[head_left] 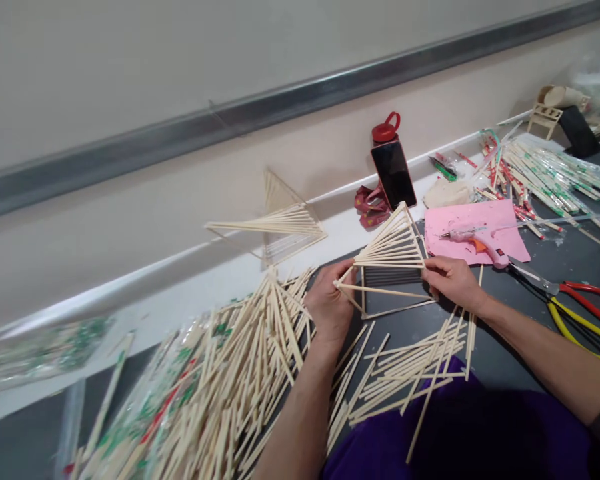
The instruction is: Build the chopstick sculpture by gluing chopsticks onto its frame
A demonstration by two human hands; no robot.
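A frame built of thin wooden sticks (391,248) is held between my two hands over the dark table. Its upper face is a fan of several sticks that narrows towards the left. My left hand (330,300) is closed on the frame's left corner, and my right hand (453,280) pinches its right side. Another stick structure (280,227), also with a fan of sticks, leans by the wall. Loose sticks (410,373) lie just below my hands. Some fingertips are hidden behind the frame.
A big pile of sticks (245,360) spreads at the left. To the right, a pink glue gun (480,241) lies on pink paper (517,233), near red-and-yellow-handled pliers (580,307). A phone (394,175) leans against a red-capped bottle (384,131). Wrapped chopsticks (555,173) lie further right.
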